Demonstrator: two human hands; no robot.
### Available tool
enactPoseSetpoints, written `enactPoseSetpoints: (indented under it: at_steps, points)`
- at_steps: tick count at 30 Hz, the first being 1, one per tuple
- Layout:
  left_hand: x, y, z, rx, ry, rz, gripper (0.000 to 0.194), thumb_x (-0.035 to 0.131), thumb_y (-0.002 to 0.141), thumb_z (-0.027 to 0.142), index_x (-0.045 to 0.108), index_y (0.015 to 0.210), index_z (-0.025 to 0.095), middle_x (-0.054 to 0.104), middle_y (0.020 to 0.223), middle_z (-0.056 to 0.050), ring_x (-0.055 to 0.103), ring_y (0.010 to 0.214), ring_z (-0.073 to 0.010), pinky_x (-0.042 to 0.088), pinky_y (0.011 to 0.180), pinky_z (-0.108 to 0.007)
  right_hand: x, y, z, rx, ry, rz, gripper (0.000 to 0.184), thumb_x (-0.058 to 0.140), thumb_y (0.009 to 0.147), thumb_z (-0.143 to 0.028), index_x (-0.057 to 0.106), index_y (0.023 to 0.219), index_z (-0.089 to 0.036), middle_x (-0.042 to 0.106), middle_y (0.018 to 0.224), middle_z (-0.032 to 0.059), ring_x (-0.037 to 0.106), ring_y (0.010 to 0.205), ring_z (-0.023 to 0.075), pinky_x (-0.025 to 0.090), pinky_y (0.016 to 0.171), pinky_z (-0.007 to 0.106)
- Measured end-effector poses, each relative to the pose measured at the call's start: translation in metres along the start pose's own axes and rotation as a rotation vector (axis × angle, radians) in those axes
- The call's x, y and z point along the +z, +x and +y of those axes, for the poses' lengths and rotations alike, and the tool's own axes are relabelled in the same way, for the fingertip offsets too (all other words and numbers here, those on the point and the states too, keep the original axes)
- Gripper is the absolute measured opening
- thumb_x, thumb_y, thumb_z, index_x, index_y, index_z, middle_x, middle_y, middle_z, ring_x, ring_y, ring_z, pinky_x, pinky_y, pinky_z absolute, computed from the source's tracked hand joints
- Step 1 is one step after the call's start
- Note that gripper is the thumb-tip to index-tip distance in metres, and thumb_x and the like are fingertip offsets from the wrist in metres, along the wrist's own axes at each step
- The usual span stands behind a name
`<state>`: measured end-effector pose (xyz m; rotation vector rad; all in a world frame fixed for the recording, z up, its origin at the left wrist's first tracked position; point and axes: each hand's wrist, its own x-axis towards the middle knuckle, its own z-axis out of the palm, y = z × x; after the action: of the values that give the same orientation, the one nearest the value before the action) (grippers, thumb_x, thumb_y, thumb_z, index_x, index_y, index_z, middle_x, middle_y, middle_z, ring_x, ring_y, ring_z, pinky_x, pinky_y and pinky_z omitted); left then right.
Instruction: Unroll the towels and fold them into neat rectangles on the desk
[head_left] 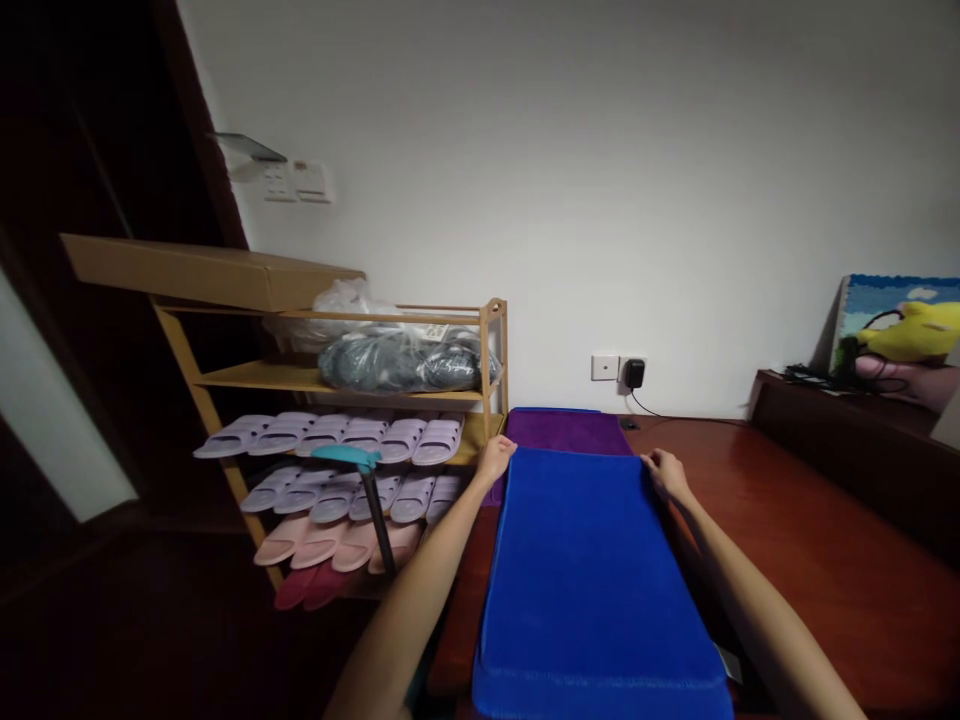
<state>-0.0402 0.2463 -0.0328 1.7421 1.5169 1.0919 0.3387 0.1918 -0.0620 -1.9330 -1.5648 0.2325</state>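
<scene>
- Reddish wood of the tabletop (pixel 810 540) spread out to the right of the blue cloth (pixel 592 580), which lay centrally, its long axis running from near to far.
- The left hand (pixel 496 458) had the cloth's far left corner, thumb and fingertips drawn together with only fabric between them.
- The right hand (pixel 667 473) had the far right corner in a similar closed pinch, its other fingers curled.
- From both sets of fingers the cloth's length ran back toward the near side, between the forearms. Its far edge stretched between the hands, and neither hand was clearly nearer to it. How much of it rested on wood could not be told.
- Just beyond that far edge lay a purple cloth (pixel 566 432), partly covered.
- To the left stood a wooden rack (pixel 262 375) with rows of slippers (pixel 322 490), a plastic-wrapped bundle (pixel 397 362) and, on top, a cardboard box (pixel 195 275).
- On the far wall (pixel 600 200), a black plug (pixel 634 374) sat in a socket.
</scene>
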Motion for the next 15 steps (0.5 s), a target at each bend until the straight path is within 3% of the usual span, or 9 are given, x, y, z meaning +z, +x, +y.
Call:
enactPoseSetpoints:
  at_steps: [7,10,12,15]
  points:
    - [0.003,0.002,0.001,0.056,0.189,0.014,0.032,0.056,0.091,0.032,0.054,0.118,0.015,0.057,0.117,-0.009,0.06,0.098,-0.0217,0.051,0.082,-0.042,0.008,0.001,-0.008,-0.03,-0.067,0.006,0.034,0.044,0.092,-0.045,0.06,0.101,-0.015,0.064,0.094,0.0048,0.06,0.084,0.0136,0.048,0.08,0.034]
    - [0.006,-0.009,0.002,0.114,0.311,0.025,0.035,0.051,0.093,0.029,0.052,0.125,0.014,0.05,0.131,-0.015,0.049,0.12,-0.0275,0.04,0.098,-0.045,0.01,-0.011,-0.014,-0.079,-0.101,0.007,0.044,0.036,0.093,-0.047,0.056,0.116,-0.016,0.063,0.109,0.0124,0.059,0.1,0.02,0.043,0.089,0.037]
    - [0.01,-0.02,0.001,0.179,0.394,-0.004,0.043,0.046,0.094,0.03,0.044,0.135,0.016,0.035,0.147,-0.015,0.028,0.136,-0.0275,0.024,0.109,-0.045,0.013,-0.021,-0.019,-0.149,-0.126,0.002,0.056,0.032,0.092,-0.053,0.044,0.133,-0.018,0.051,0.131,0.0151,0.047,0.122,0.0246,0.034,0.1,0.041]
    - [0.016,-0.034,-0.003,0.25,0.501,-0.138,0.054,0.043,0.093,0.043,0.035,0.142,0.023,0.022,0.154,-0.007,0.015,0.142,-0.0237,0.013,0.113,-0.044,0.019,-0.033,-0.022,-0.267,-0.159,-0.104,0.065,0.031,0.088,-0.061,0.03,0.144,-0.027,0.033,0.148,0.0063,0.027,0.137,0.0223,0.021,0.11,0.043]
